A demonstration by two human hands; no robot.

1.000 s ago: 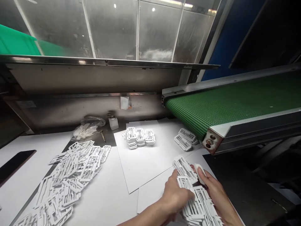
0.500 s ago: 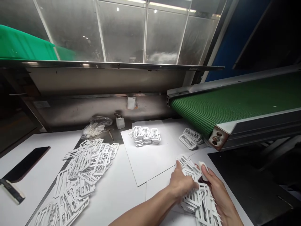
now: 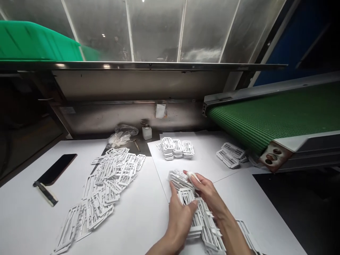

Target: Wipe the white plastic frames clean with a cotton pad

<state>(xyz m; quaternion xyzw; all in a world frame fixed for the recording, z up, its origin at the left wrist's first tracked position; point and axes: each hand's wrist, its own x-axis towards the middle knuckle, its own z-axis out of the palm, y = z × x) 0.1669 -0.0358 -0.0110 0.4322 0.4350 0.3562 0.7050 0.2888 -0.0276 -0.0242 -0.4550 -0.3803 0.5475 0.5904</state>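
Handling stacked white frames (image 3: 187, 195)
Left hand (image 3: 180, 213) pinches them, right hand (image 3: 210, 194) a white piece (image 3: 192, 177), perhaps a pad; any next move needs steadiness.

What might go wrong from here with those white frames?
The frames between the left hand and right hand overlap unevenly, so some might slide apart. The loose pile on the left lies jumbled; thin bars could snag. The frames by the green belt sit close to its end and might get knocked.
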